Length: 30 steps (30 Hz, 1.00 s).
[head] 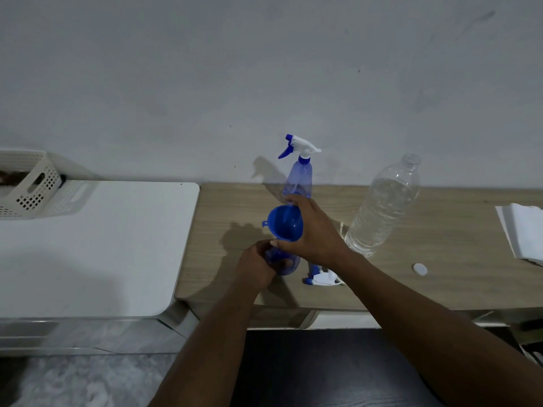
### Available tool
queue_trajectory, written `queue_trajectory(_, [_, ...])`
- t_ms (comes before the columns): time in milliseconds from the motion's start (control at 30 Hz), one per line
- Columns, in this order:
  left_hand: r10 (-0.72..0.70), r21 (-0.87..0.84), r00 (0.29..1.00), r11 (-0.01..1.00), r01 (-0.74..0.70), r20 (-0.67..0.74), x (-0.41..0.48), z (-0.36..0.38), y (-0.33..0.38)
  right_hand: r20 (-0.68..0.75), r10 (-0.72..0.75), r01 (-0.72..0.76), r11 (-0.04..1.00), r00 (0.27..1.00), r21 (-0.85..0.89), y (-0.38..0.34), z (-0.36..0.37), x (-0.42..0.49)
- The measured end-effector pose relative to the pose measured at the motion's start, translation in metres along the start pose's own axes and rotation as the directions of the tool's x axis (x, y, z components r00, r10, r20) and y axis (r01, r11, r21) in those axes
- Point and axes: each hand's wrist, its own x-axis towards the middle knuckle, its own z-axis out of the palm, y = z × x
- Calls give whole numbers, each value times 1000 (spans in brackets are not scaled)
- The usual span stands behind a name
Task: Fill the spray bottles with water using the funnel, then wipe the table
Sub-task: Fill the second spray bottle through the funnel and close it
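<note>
Low in the middle of the frame, two bare forearms are reaching up onto the wooden table [235,207]. The left hand [258,265] is curling its fingers round the body of an uncapped blue spray bottle [283,264] standing near the table's front edge. Just above it, the right hand [311,227] is gripping the blue funnel [286,223] by its rim, thumb on the near side and fingers on the far side, and holding it over the bottle's mouth; whether the spout is seated in the neck I cannot tell. A loose trigger head [321,279] is lying just right of the bottle, partly under the right wrist. Further right, a small white cap [419,268] is lying flat. Behind it, an open clear water bottle [385,207] is standing. At the right edge, a folded white sheet [523,230] is lying. Behind the funnel, a second spray bottle [298,174] is standing with its trigger head on. At left, a white table [88,245] is carrying a perforated basket [26,183] at its far corner.
</note>
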Motion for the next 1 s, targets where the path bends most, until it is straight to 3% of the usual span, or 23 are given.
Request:
queue_trajectory(267, [-60,-26,998,998,60,-13,1,-1,1,19,-15,15,1000,1000,18,0,-5,6])
queue_trajectory(400, [-77,-96,997,992,77,1,4,-1,-2,81,-15,20,998,997,-55,2,-10,10])
queue_trajectory(533, [-28,35,1000,999,28,6,2,-1,2,226,59,-33,993,972,-114,11,-18,11])
queue_trajectory(667, [-9,98,1000,995,10,-14,-1,-2,6,242,132,-100,985,961,-140,21,-30,9])
queue_trajectory(867, [31,66,999,997,-28,-38,-6,-8,4,236,328,-378,901,915,214,50,-27,5])
queue_trajectory(1000, [53,101,996,994,-46,-66,-5,-20,-1,142,443,-465,829,885,312,63,-2,1])
